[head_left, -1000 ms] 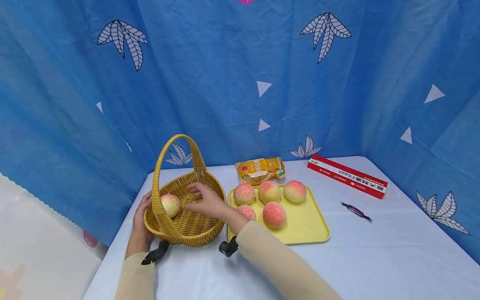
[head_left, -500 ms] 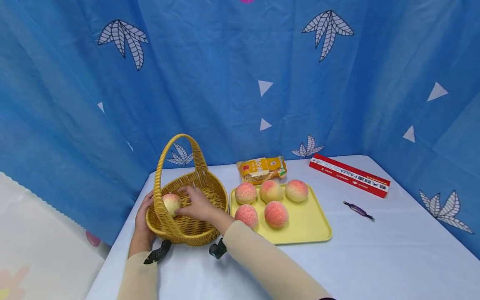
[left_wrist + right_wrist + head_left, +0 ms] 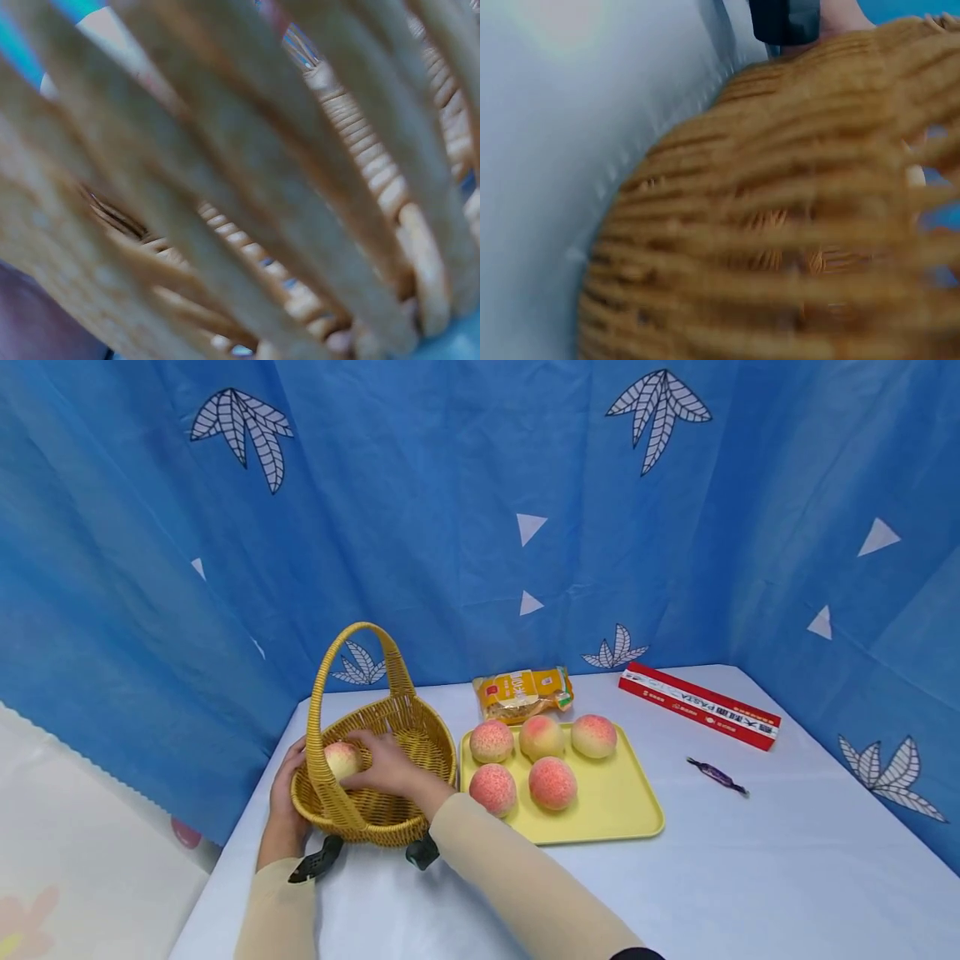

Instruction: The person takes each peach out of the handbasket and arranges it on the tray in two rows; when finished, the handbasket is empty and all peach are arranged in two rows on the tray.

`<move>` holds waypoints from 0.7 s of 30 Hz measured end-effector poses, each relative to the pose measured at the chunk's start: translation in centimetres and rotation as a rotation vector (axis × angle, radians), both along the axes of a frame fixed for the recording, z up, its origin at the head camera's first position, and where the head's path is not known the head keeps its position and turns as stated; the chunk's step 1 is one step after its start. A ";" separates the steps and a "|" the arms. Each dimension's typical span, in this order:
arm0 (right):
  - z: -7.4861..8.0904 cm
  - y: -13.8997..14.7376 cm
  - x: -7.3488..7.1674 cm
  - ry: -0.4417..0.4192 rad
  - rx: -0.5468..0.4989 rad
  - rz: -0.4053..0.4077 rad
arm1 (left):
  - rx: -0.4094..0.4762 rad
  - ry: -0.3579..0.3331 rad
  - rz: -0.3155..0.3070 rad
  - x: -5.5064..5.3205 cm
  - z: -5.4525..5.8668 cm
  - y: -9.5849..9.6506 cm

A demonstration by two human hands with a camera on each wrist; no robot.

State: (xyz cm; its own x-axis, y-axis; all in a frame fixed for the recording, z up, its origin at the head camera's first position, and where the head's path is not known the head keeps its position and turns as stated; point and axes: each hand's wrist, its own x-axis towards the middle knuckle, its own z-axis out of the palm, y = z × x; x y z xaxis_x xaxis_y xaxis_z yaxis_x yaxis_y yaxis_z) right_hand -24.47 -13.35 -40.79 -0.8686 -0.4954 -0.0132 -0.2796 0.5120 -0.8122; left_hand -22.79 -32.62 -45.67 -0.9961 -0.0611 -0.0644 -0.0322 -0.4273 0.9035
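Observation:
A yellow wicker basket (image 3: 390,836) with a tall arched handle stands at the left of the table. My left hand (image 3: 282,797) holds its left side, fingers at the rim. Inside, a pale peach with a pink-speckled top (image 3: 341,761) lies near the handle's left foot. My right hand (image 3: 386,766) reaches in from the right and grips this peach, thumb on the near side and fingers over the far side. Blurred slats of the basket wall (image 3: 247,180) fill the left wrist view. In the right wrist view the woven wall (image 3: 727,217) hides the right hand's fingers.
Right of the basket, a yellow tray (image 3: 622,810) bears several peaches (image 3: 552,783). Behind it lies an orange food packet (image 3: 522,695). A red pasta box (image 3: 699,706) and a purple wrapped candy (image 3: 717,776) lie farther right. A blue curtain (image 3: 450,527) hangs behind the table.
My right hand has moved left and down inside the basket, from beside the peach to a grip on it. My left hand stays on the basket's side.

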 end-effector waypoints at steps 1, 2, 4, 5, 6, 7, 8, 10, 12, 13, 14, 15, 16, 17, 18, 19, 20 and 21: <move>0.1 -0.2 0.0 0.016 0.023 0.017 | 0.000 0.003 -0.006 0.0 0.0 0.0; 0.1 -0.3 0.1 0.034 0.050 0.034 | -0.005 0.010 -0.011 0.0 0.0 -0.1; 0.1 -0.6 0.2 0.053 0.093 0.068 | 0.004 0.020 -0.017 0.0 -0.1 -0.2; 0.0 -0.7 0.2 0.063 0.109 0.085 | 0.003 0.021 -0.017 0.1 -0.1 -0.2; 0.0 -0.7 0.2 0.077 0.128 0.100 | 0.004 0.022 -0.017 0.1 0.0 -0.2; 0.0 -0.7 0.2 0.084 0.135 0.108 | 0.008 0.018 -0.017 0.1 0.0 -0.1; -0.1 -0.7 0.1 0.088 0.131 0.114 | 0.004 0.015 -0.014 0.1 0.0 -0.1; -0.1 -0.7 0.0 0.099 0.104 0.120 | -0.001 0.010 -0.009 0.0 0.0 0.0; -0.2 -0.6 -0.1 0.097 0.059 0.115 | 0.013 -0.001 -0.003 0.0 0.0 0.1; -0.2 -0.6 -0.1 0.089 0.034 0.111 | 0.022 -0.007 0.000 0.0 0.0 0.1; -0.2 -0.6 -0.2 0.080 0.015 0.104 | 0.025 -0.010 0.003 0.0 0.0 0.1; -0.2 -0.6 -0.2 0.070 0.001 0.094 | 0.031 -0.010 0.005 -0.1 0.0 0.1; -0.2 -0.6 -0.1 0.058 -0.010 0.084 | 0.038 -0.009 0.007 -0.1 -0.1 0.0; -0.2 -0.6 -0.1 0.044 -0.020 0.073 | 0.040 -0.006 0.008 -0.1 -0.1 0.0; -0.3 -0.6 -0.1 0.038 -0.021 0.065 | 0.036 -0.002 0.006 -0.1 -0.1 0.0; -0.3 -0.7 0.0 0.036 -0.019 0.063 | 0.036 0.001 0.006 0.0 -0.1 0.0; -0.3 -0.7 0.1 0.036 -0.014 0.061 | 0.038 0.007 0.005 -0.1 -0.1 -0.1; -0.3 -0.7 0.1 0.036 -0.010 0.058 | 0.039 0.012 0.005 -0.1 -0.1 -0.1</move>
State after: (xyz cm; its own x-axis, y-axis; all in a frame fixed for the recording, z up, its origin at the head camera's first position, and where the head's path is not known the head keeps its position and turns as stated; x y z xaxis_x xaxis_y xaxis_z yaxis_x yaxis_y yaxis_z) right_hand -24.34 -14.07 -41.09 -0.8382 -0.5449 0.0225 -0.3378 0.4862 -0.8059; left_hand -22.85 -32.75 -45.80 -0.9965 -0.0637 -0.0547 -0.0191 -0.4624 0.8865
